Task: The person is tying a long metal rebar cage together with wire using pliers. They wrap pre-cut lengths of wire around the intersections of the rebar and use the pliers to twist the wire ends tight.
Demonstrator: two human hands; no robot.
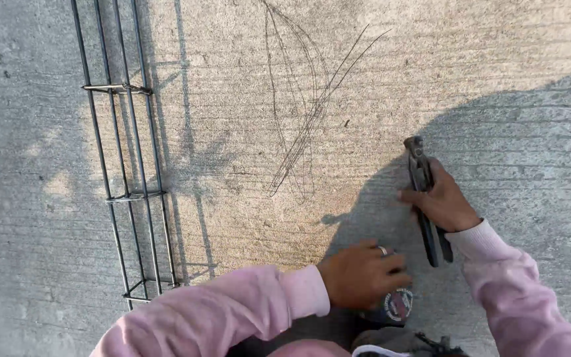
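Note:
My right hand (443, 200) grips a pair of dark metal pincers (423, 192), jaws pointing away from me over the concrete. My left hand (362, 274), with a ring on one finger, rests curled on my shoe (398, 306) near the bottom of the view and holds nothing that I can see. Both arms wear pink sleeves. A bundle of thin loose tie wires (305, 119) lies on the concrete ahead, left of the pincers. At the far left lies a long steel rebar cage (127, 165) with square stirrups tied across its bars.
The ground is rough brushed concrete (484, 59). My shadow falls across the right half, and the cage throws thin shadows to its right. A shoe with laces (404, 344) shows at the bottom edge.

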